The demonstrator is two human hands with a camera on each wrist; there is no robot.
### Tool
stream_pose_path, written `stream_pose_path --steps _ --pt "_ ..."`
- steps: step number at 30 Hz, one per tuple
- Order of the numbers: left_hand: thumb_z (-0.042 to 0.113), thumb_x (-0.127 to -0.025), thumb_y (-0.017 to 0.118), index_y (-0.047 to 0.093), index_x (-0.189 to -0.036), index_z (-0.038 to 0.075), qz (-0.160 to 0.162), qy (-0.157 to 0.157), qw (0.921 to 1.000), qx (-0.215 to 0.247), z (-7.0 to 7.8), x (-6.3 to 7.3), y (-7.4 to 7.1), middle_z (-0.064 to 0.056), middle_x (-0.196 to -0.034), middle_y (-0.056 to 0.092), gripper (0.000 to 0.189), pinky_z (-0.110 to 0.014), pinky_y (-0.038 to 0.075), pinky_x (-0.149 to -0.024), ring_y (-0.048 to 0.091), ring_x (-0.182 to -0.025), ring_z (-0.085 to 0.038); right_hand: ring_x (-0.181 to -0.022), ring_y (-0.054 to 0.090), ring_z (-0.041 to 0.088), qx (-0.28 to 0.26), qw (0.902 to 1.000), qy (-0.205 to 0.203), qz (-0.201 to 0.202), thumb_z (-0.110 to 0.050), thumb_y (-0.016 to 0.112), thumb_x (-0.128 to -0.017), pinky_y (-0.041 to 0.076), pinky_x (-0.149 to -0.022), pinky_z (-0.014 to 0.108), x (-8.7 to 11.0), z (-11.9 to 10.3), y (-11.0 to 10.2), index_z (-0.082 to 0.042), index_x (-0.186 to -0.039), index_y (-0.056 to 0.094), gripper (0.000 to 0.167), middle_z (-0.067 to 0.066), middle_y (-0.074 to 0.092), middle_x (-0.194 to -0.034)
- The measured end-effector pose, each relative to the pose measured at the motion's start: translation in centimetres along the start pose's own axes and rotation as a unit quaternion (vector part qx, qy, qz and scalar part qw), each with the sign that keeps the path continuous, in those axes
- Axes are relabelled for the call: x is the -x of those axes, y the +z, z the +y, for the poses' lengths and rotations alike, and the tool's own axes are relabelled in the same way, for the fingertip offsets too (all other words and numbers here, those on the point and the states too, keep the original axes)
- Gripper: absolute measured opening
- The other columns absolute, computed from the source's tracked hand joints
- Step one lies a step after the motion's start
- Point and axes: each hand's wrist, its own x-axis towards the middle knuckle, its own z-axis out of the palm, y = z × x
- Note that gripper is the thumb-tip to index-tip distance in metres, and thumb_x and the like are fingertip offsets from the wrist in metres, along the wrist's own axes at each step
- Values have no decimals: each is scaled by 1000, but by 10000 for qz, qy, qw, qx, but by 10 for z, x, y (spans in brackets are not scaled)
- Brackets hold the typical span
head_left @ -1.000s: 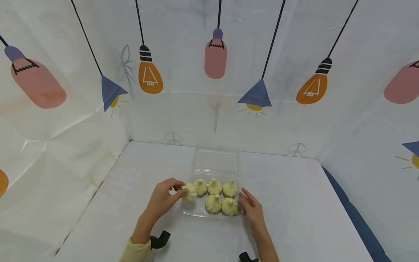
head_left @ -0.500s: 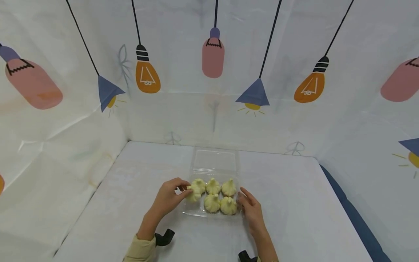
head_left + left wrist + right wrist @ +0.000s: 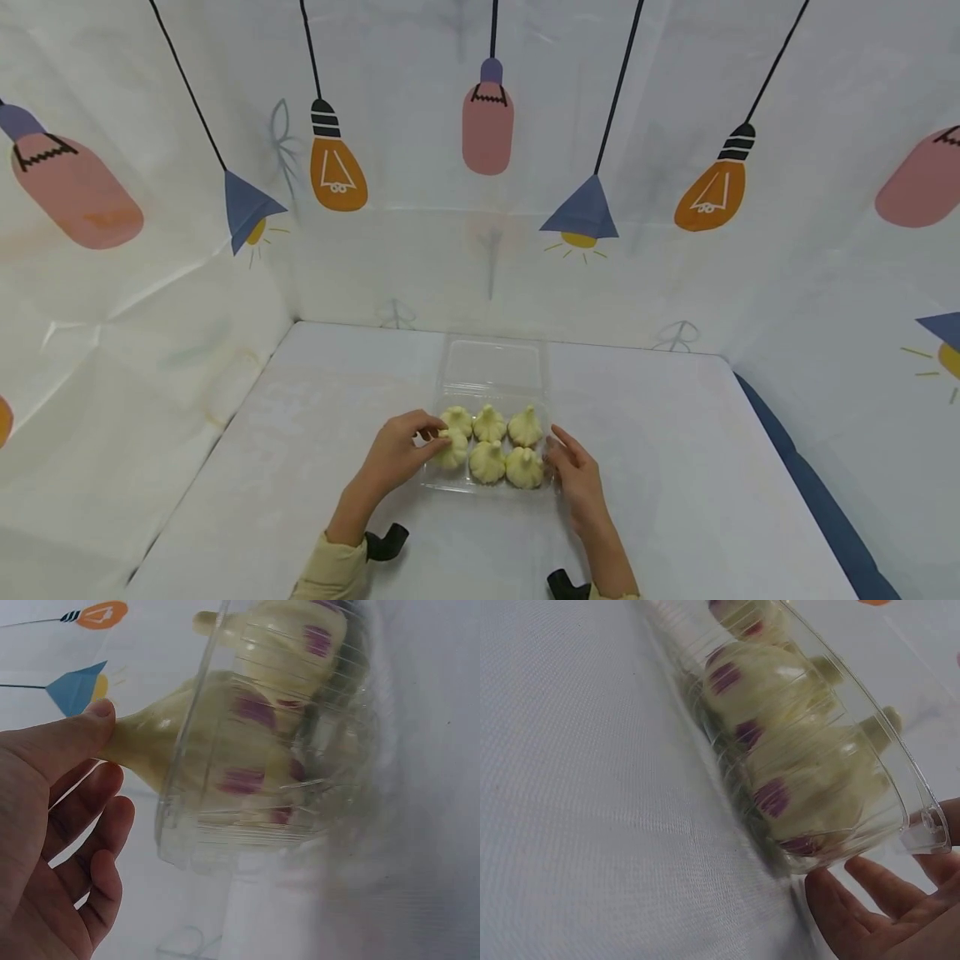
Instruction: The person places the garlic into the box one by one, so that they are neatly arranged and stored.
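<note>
A pale garlic bulb [image 3: 452, 454] is at the near left of a clear plastic clamshell box [image 3: 491, 360]. My left hand [image 3: 405, 446] pinches it by the stem between thumb and fingers. The left wrist view shows the body of this bulb [image 3: 217, 742], with purple patches, behind the clear box wall, its stem rising above the rim. Several other garlic bulbs [image 3: 487, 462] stand stem up in two rows inside. At the box's right side is my right hand [image 3: 577, 479], its fingers [image 3: 885, 889] loosely bent right against the wall and rim corner, pinching nothing.
The box's lid lies folded back toward the rear of the white table [image 3: 337, 375]. A white sheet wall [image 3: 420, 267] printed with hanging lamps surrounds the table. Black wrist mounts [image 3: 387, 543] stick out from both wrists. Something dark blue [image 3: 810, 500] runs along the right table edge.
My left hand has carried the garlic bulb rightward and down into the near left place in the box. The right hand has stayed at the box's right side.
</note>
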Motion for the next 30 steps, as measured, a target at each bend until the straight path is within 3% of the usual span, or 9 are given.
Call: stream_pose_path --steps 11,30 --pt "20 -79 83 72 -94 16 -188 -272 9994 -60 -7 4 10 13 -85 65 18 -26 50 -63 60 -74 -5 -95 56 22 -33 10000 33 23 -18 55 -100 42 -67 27 0 0 0 -15 -144 48 44 17 55 -134" --pt "21 -78 83 73 -92 17 -246 -312 9990 -185 -9 6 16 15 -82 63 17 -24 49 -63 57 -73 -2 -103 57 24 1 10000 16 73 -17 55 -100 43 -71 28 -1 2 1 -15 -144 48 44 16 54 -135"
